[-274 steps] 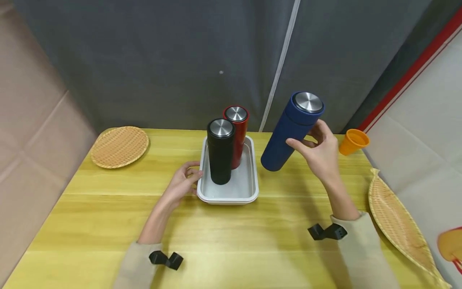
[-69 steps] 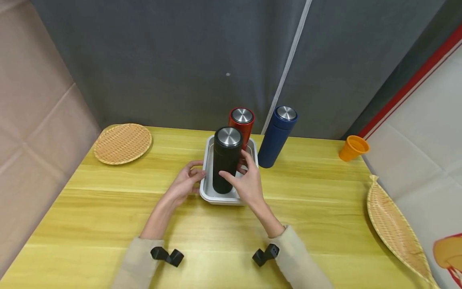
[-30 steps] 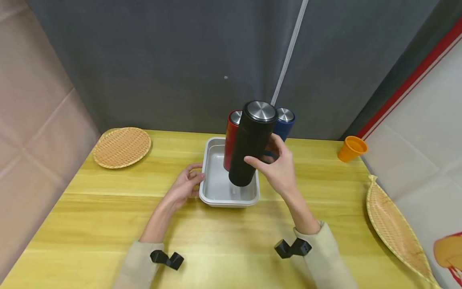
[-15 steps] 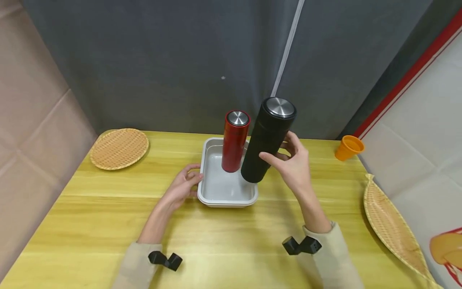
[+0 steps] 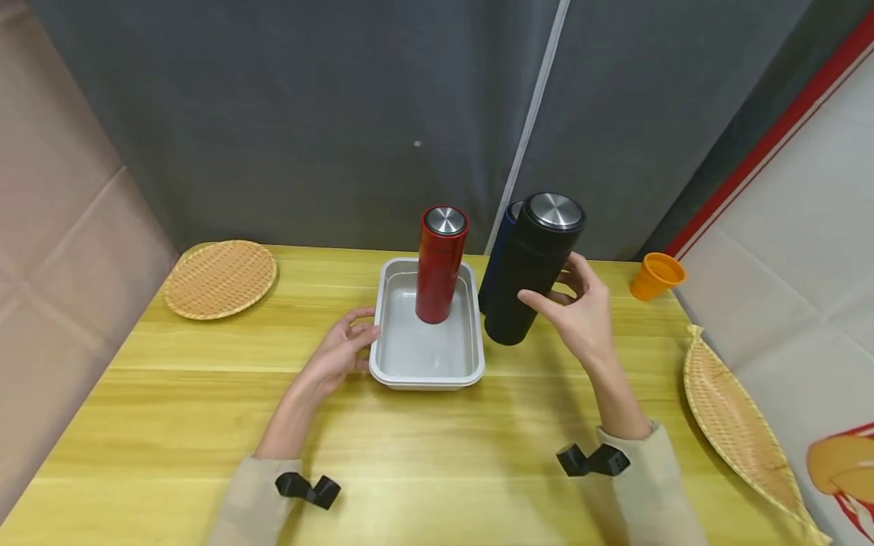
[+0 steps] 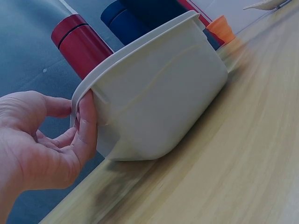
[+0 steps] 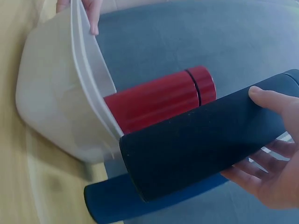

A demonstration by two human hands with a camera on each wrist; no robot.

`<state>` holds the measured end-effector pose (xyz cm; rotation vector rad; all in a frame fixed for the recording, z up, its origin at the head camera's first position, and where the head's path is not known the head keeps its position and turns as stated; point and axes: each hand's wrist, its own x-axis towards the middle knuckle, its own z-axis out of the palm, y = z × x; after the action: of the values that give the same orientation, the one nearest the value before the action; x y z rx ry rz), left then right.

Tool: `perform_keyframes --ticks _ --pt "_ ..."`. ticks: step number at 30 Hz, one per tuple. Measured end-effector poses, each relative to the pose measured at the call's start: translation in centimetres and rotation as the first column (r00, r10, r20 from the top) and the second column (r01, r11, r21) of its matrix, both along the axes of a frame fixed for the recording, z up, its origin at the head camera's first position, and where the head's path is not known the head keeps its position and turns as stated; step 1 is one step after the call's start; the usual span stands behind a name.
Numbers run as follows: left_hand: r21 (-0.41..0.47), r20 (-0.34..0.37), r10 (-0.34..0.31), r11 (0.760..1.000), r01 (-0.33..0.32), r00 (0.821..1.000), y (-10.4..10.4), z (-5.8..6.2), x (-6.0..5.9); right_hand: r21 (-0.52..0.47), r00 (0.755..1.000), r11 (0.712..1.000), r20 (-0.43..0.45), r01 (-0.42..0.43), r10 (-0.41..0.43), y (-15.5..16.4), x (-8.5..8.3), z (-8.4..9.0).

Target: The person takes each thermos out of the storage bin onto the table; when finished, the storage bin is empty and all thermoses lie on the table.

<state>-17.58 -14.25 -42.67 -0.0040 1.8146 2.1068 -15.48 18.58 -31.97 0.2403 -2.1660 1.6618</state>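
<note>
My right hand [image 5: 550, 283] grips a black flask [image 5: 529, 273] with a steel lid, slightly tilted, just right of the white tray [image 5: 426, 379]. Its base hangs a little above the table in the right wrist view, black flask [image 7: 201, 144]. Behind it stands a blue flask [image 5: 501, 239], mostly hidden. A red flask [image 5: 440, 265] stands upright at the tray's far end. My left hand [image 5: 358, 335] holds the tray's near-left rim, thumb [image 6: 86, 126] on the outer wall of the tray [image 6: 159, 102].
A round wicker plate [image 5: 220, 278] lies at the table's far left. An orange cup [image 5: 654, 275] stands at the far right, and a long wicker tray [image 5: 740, 440] lies along the right edge. A dark curtain hangs close behind the table.
The black flask has come up out of the tray and moved right and down, now in front of the blue flask. The left hand has stayed on the tray.
</note>
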Motion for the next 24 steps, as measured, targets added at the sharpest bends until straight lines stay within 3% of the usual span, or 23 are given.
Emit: perform_keyframes --ticks 14,24 --pt "-0.001 -0.007 -0.003 1.000 0.003 1.000 0.2 0.0 -0.3 0.005 0.997 0.997 0.009 0.071 -0.071 4.0 -0.9 -1.4" --pt "-0.014 -0.003 -0.003 1.000 0.003 1.000 -0.1 0.1 0.0 0.055 0.985 0.988 0.086 0.146 -0.151 6.1 -2.6 -4.0"
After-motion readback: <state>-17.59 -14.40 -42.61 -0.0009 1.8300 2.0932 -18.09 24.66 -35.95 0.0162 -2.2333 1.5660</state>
